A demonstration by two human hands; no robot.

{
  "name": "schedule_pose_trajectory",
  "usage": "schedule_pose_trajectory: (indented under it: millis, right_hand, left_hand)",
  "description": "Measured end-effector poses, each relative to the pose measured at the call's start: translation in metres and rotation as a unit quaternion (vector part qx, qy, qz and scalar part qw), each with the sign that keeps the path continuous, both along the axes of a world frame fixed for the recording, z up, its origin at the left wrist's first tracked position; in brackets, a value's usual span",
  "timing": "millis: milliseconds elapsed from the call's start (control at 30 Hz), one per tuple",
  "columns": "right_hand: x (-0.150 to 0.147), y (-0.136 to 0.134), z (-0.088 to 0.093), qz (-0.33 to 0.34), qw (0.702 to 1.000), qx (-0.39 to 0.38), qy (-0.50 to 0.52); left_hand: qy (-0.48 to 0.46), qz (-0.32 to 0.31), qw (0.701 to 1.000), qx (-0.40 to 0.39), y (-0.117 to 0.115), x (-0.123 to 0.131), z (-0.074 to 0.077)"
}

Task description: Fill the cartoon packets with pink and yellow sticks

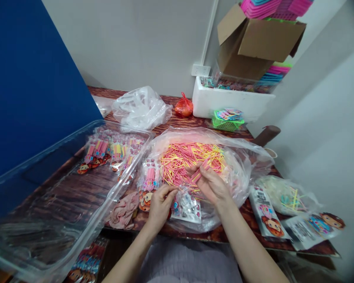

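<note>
My left hand (161, 205) pinches the upper edge of a small printed plastic packet (188, 208), its fingers closed. My right hand (212, 184) holds a few thin pink sticks (201, 169) between thumb and fingers, just above the packet. Behind both hands, a large clear plastic bag (244, 167) lies spread open, full of loose pink and yellow sticks (177, 159). Left of the bag lies a packet with pink sticks (150, 175) inside and a cartoon head at its lower end.
A clear plastic bin (106, 204) on the left contains several filled packets (98, 149). A pink cloth (125, 210) lies beside it. Printed packets (268, 218) are at right. Behind stand a green basket (227, 124), a white foam box (205, 102) and a red bag (183, 107).
</note>
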State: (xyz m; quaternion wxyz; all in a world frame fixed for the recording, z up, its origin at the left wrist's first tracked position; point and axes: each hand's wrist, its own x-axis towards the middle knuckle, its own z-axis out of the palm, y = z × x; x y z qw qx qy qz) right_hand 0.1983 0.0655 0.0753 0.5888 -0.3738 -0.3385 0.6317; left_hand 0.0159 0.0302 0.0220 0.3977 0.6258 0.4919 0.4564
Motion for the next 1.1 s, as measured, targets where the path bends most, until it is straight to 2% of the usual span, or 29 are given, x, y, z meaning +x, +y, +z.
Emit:
schedule_pose_trajectory:
  millis: [167,367,567,700,800,900,1000,1100]
  right_hand:
    - [-0.019,-0.006,-0.003,0.011,1.000,-0.004,0.007]
    - [-0.027,-0.021,0.002,0.086,0.991,-0.044,-0.090]
    - [-0.028,-0.021,0.008,0.008,0.989,0.006,-0.149]
    - [-0.035,-0.026,0.004,0.016,0.972,0.054,-0.228]
    - [-0.038,-0.030,-0.001,0.020,0.981,0.055,-0.187]
    - [-0.029,-0.028,-0.012,0.006,0.983,0.025,-0.183]
    - [-0.010,-0.021,-0.028,-0.003,0.954,0.026,-0.298]
    - [0.012,-0.009,-0.042,-0.030,0.878,0.063,-0.473]
  left_hand:
    - [-0.051,0.006,0.998,-0.040,0.001,0.002,-0.001]
    - [-0.083,0.019,0.995,-0.052,0.001,0.000,-0.003]
    - [-0.119,0.038,0.991,-0.049,0.002,0.000,0.003]
    - [-0.150,0.040,0.985,-0.069,0.000,-0.004,0.005]
    - [-0.168,0.050,0.981,-0.083,-0.001,-0.014,0.012]
    - [-0.174,0.099,0.978,-0.065,0.005,-0.029,0.022]
    - [-0.135,0.153,0.979,-0.012,0.020,-0.044,0.025]
    - [0.037,0.207,0.977,0.044,0.039,-0.056,0.015]
